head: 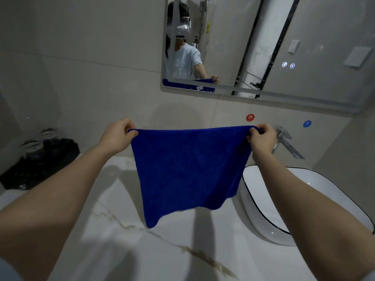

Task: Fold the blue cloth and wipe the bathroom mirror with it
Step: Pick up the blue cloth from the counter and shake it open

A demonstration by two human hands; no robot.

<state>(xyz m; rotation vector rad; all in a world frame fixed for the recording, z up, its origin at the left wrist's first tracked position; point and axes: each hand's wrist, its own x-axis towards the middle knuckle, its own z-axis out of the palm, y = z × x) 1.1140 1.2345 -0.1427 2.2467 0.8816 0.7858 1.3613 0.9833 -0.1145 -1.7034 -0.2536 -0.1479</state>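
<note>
The blue cloth hangs spread out in the air above the marble counter, stretched by its two top corners. My left hand pinches the top left corner. My right hand pinches the top right corner. The cloth's lower edge hangs loose and uneven, just above the counter. The bathroom mirror is on the wall above and beyond the cloth; it reflects a person holding the cloth.
A white basin with a dark rim sits on the counter at the right, with a chrome tap behind it. A black tray holding glass items stands at the far left. Red and blue round stickers mark the wall.
</note>
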